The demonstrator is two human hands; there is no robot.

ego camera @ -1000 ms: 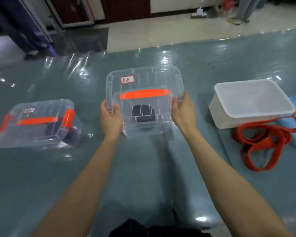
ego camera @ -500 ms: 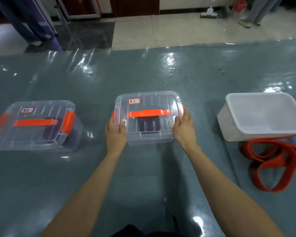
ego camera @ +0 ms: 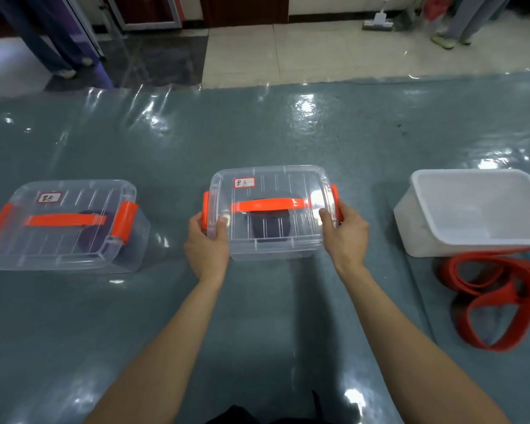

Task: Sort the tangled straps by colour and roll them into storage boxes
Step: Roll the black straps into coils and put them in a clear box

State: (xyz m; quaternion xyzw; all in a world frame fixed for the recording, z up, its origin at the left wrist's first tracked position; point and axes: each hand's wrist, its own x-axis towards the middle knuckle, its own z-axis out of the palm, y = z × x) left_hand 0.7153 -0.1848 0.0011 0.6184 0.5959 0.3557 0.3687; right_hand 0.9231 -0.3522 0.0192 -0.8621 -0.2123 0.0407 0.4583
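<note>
The middle box [ego camera: 273,209] sits on the tabletop [ego camera: 257,316] in front of me, lid on, with a dark rolled strap [ego camera: 268,229] inside. My left hand [ego camera: 207,243] curls round its left end by the orange latch [ego camera: 205,209], and my right hand [ego camera: 344,234] curls round the right end, thumbs on the lid. I judge this colour packed, though I cannot tell whether both latches are snapped down. The left box [ego camera: 62,224], well apart, is closed and holds another dark roll [ego camera: 92,231]. On the right, the white tub [ego camera: 423,221] shows no strap inside. The red straps [ego camera: 499,301] lie loose and looped just in front of it, not yet rolled or stored.
</note>
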